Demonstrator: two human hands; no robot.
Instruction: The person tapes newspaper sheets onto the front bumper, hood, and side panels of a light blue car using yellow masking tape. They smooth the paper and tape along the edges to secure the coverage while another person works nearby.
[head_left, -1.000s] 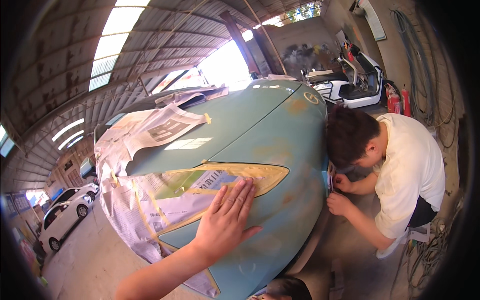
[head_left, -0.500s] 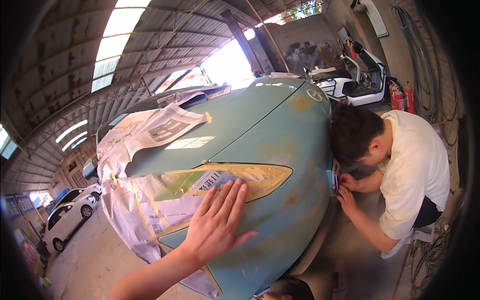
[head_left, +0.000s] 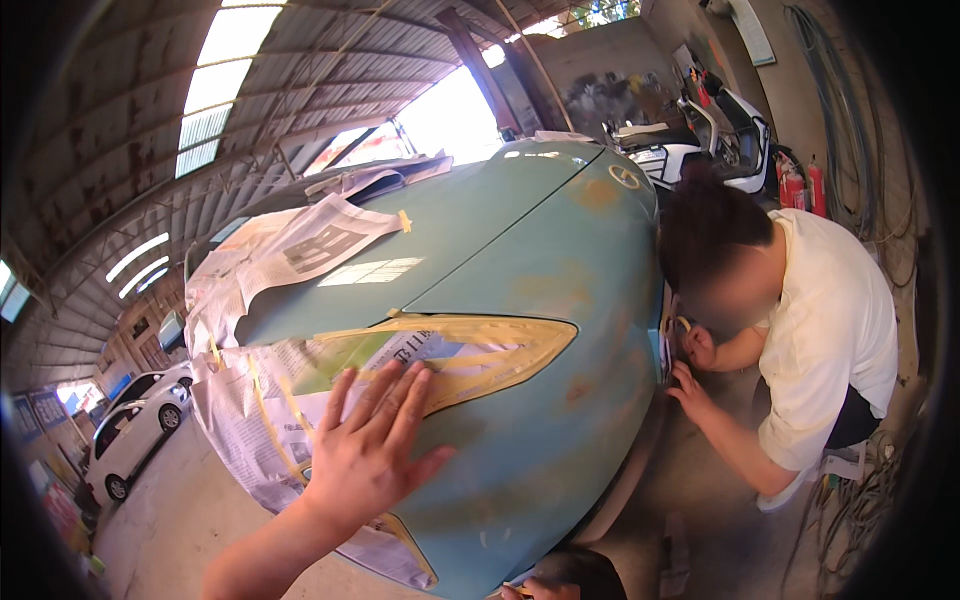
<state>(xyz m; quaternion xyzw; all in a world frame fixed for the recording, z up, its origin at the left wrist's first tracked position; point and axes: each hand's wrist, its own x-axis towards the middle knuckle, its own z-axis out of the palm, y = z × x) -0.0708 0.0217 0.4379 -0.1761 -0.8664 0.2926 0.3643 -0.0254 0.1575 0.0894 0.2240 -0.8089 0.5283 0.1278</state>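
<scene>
My left hand (head_left: 365,450) lies palm down with fingers stretched, across the lower edge of a masked headlight area on a blue-green car (head_left: 470,400). Its fingertips rest on newspaper (head_left: 285,375), beside yellow masking tape (head_left: 525,360) that borders the pointed end. No object is in this hand. I see no right hand of mine. At the bottom edge, a smaller hand (head_left: 550,590) with a bit of yellow tape appears beside a dark rounded shape (head_left: 590,570); it looks like another person's.
A person in a pale shirt (head_left: 830,330) bends at the car's front, both hands at the bumper. Behind are a white scooter (head_left: 720,150) and red fire extinguishers (head_left: 795,190). Coiled hoses (head_left: 860,490) lie at right. A white car (head_left: 135,425) stands left.
My left hand has slid left along the headlight's lower edge, off the taped tip and onto the newspaper. The bending person's far hand has moved slightly, with a yellow strip now showing there.
</scene>
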